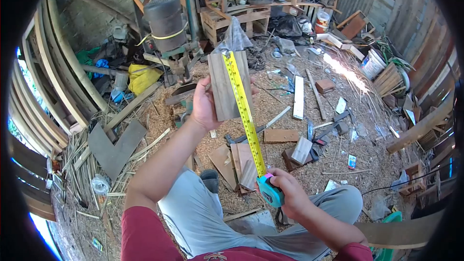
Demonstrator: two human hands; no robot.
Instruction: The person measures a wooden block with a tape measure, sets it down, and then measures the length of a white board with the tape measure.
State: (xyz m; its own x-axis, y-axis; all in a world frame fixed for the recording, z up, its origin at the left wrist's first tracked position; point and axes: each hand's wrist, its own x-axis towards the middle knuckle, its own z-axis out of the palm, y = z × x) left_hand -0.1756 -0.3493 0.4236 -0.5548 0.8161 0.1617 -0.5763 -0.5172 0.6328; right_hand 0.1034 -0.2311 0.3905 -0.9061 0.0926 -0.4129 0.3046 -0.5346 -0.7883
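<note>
My left hand (204, 105) is wrapped round a grey-brown wooden block (221, 94), holding it up in front of me. Its thumb side shows at the block's left edge and some fingertips at the right edge. Lower right, my right hand (291, 194) grips a turquoise tape measure (270, 191). From its case the yellow tape blade (250, 133) runs up across the face of the block, with the hooked end at the block's far edge. Part of the block's face lies hidden under the blade.
Sawdust covers the ground, with a hammer (240, 137), a reddish-brown block (281, 136) and wood offcuts (302, 150) below my hands. A motor-like machine (165, 21) stands back left. White buckets (372, 64) and scrap wood line the right; long boards (53, 75) lean at left.
</note>
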